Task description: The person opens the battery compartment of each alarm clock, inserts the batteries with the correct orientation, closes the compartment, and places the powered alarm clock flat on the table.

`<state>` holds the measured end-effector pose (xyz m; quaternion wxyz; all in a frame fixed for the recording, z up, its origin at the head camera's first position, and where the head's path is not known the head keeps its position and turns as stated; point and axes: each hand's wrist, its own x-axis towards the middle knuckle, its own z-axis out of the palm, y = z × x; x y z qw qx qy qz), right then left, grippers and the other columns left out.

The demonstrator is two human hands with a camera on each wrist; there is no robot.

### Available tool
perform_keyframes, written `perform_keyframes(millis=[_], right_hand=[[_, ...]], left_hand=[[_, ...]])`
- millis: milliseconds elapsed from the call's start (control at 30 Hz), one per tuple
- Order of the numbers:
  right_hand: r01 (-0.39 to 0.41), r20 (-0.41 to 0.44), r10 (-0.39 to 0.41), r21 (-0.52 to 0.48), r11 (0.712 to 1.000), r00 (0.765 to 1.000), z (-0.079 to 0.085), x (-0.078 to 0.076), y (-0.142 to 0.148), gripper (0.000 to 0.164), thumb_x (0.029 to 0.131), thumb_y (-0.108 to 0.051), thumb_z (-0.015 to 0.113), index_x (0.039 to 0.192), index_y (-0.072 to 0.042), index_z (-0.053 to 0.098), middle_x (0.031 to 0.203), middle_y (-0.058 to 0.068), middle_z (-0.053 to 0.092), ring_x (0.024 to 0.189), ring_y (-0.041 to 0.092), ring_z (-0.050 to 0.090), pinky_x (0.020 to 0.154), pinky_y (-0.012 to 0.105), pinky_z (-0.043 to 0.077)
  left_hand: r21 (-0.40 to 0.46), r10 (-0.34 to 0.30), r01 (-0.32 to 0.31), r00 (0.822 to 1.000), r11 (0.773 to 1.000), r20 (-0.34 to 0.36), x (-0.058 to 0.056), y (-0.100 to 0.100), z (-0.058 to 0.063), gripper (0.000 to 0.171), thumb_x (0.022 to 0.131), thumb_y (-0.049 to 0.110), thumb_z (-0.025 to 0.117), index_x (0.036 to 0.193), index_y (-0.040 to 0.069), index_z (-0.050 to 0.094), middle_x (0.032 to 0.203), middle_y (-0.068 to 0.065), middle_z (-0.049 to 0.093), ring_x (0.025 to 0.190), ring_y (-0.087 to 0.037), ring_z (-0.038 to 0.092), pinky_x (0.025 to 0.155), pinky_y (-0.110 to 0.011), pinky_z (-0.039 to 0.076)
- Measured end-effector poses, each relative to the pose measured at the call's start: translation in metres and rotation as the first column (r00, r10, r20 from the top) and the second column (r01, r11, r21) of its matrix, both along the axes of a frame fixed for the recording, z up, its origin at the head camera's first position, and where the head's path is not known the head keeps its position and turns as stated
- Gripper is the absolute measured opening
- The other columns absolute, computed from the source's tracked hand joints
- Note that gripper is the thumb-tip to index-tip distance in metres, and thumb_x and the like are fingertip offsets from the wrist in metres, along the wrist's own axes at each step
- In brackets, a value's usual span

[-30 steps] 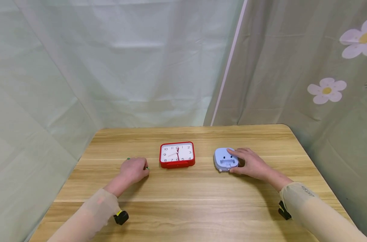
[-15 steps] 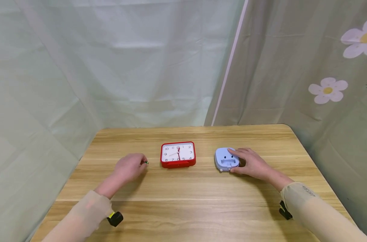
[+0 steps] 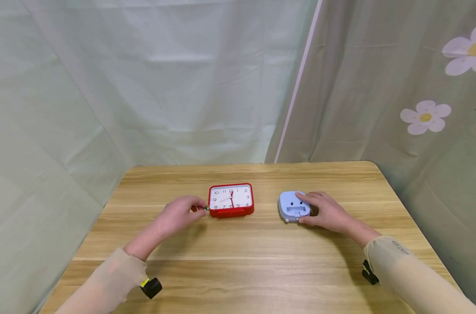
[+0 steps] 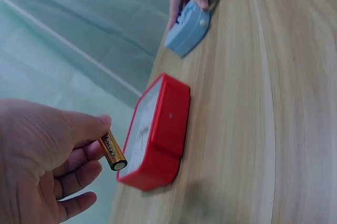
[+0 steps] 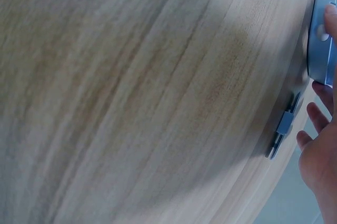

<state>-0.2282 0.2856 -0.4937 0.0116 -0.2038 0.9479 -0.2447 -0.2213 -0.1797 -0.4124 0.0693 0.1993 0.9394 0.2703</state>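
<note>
A gold-and-black battery (image 4: 112, 153) is pinched between the thumb and fingers of my left hand (image 3: 179, 214), above the table. In the head view this hand is at the left side of a red clock (image 3: 231, 199), whose white dial faces up. My right hand (image 3: 327, 212) grips the right side of a light-blue rounded device (image 3: 288, 200), thumb at its near edge and a finger on top. That device lies flat, with an open recess like a battery compartment and two dark spots facing up. Small white knobs show along its near edge.
A small blue-grey cover-like piece (image 5: 285, 124) lies on the wooden table (image 3: 238, 270) beside my right hand in the right wrist view. Something small and dark (image 3: 167, 205) shows behind my left hand. Curtains (image 3: 206, 87) hang beyond the table's back edge.
My left hand has lifted and moved right with the battery, reaching the red clock's left side. My right hand and the light-blue device have stayed in place.
</note>
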Motion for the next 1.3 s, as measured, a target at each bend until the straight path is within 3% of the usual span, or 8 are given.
perform_keyframes(millis=[267, 667, 933, 1300], right_hand=[[0.005, 0.006, -0.005, 0.003, 1.0, 1.0, 0.001, 0.0, -0.001, 0.086, 0.083, -0.059, 0.079, 0.156, -0.029, 0.045, 0.151, 0.019, 0.049, 0.14, 0.04, 0.04, 0.112, 0.061, 0.03], [-0.003, -0.015, 0.003, -0.003, 1.0, 1.0, 0.0, -0.002, -0.002, 0.086, 0.082, -0.06, 0.079, 0.155, -0.027, 0.047, 0.149, 0.021, 0.05, 0.138, 0.041, 0.041, 0.111, 0.062, 0.031], [-0.001, -0.012, 0.001, -0.01, 1.0, 1.0, -0.001, -0.001, 0.0, 0.086, 0.082, -0.059, 0.08, 0.155, -0.027, 0.047, 0.149, 0.02, 0.051, 0.138, 0.041, 0.041, 0.111, 0.061, 0.031], [0.004, -0.007, -0.004, -0.011, 1.0, 1.0, 0.001, -0.002, -0.001, 0.086, 0.082, -0.057, 0.081, 0.156, -0.029, 0.046, 0.147, 0.017, 0.053, 0.137, 0.039, 0.043, 0.111, 0.06, 0.031]], left_hand=[[0.079, -0.085, 0.082, 0.996, 0.993, 0.031, 0.007, 0.023, 0.006, 0.01, 0.094, 0.024, 0.076, 0.103, 0.019, 0.073, 0.095, 0.009, 0.065, 0.091, -0.015, 0.058, 0.08, -0.036, 0.049], [0.204, -0.175, 0.161, 0.983, 0.966, 0.057, 0.006, 0.066, 0.007, 0.006, 0.093, 0.025, 0.077, 0.096, 0.025, 0.071, 0.092, 0.013, 0.066, 0.089, -0.013, 0.06, 0.082, -0.037, 0.05], [0.257, -0.26, 0.248, 0.965, 0.934, 0.016, -0.005, 0.109, 0.0, 0.009, 0.092, 0.022, 0.077, 0.099, 0.021, 0.072, 0.095, 0.014, 0.067, 0.09, -0.009, 0.06, 0.085, -0.032, 0.051], [0.29, -0.321, 0.29, 0.945, 0.912, 0.067, -0.027, 0.161, -0.003, 0.011, 0.093, 0.027, 0.077, 0.103, 0.024, 0.073, 0.085, 0.011, 0.069, 0.081, -0.01, 0.062, 0.073, -0.028, 0.049]])
